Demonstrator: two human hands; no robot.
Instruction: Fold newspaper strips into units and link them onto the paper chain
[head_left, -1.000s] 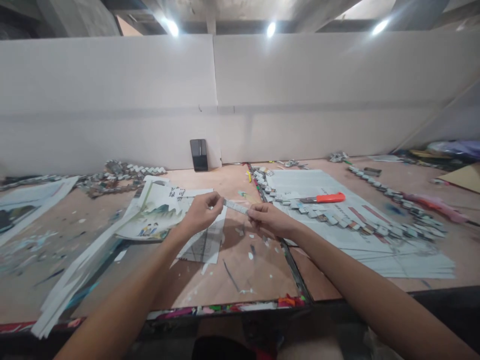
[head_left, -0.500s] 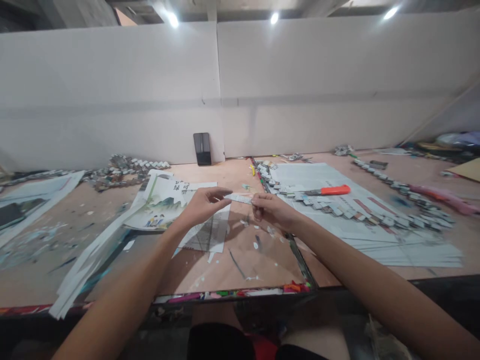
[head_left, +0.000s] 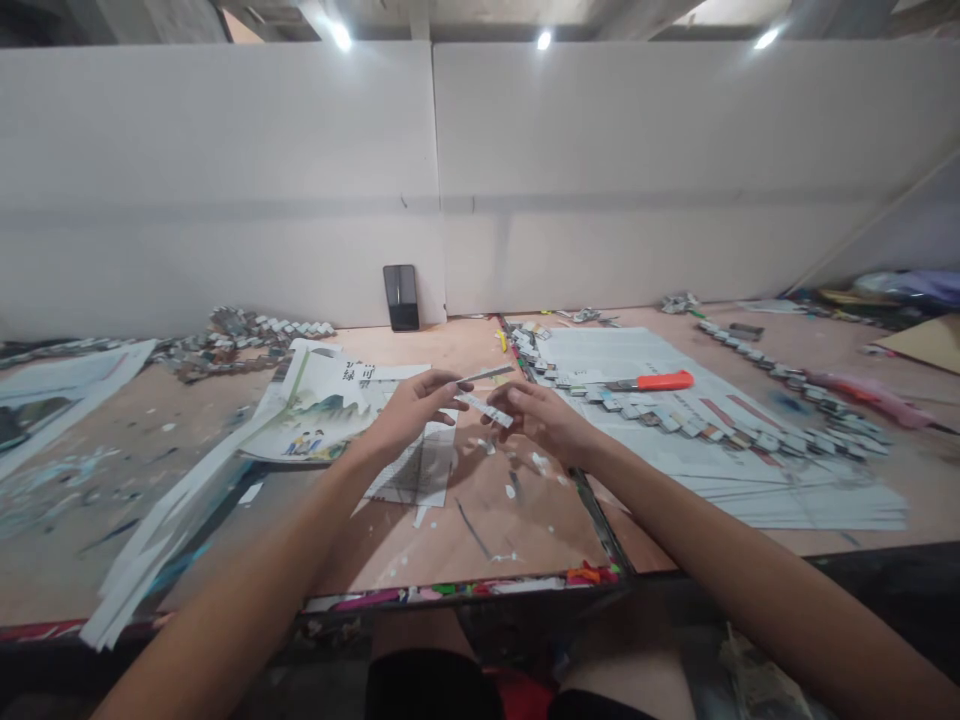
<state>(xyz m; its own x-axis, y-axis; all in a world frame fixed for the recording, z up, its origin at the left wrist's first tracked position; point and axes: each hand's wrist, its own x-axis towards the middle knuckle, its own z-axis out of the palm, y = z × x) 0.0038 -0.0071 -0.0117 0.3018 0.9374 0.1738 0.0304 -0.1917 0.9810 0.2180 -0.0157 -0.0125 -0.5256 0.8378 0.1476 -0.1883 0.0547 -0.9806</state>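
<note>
Above the middle of the table, my left hand pinches the left side of a narrow printed paper strip. The strip appears as two legs spread in a V, a darker upper one and a pale lower one; whether it is one folded piece or two, I cannot tell. My right hand has curled fingers at the right end of the pale leg, apparently gripping it. Under my left hand lies a printed sheet, beside an illustrated booklet.
A black phone leans on the white partition. On the right, a folded-paper chain and an orange-handled knife rest on white sheets. Another paper chain is heaped at back left. Long paper strips overhang the front edge.
The single flat strip between my hands now shows two legs spread apart. My right fingers have loosened and curled lower, and my left fingers have spread slightly.
</note>
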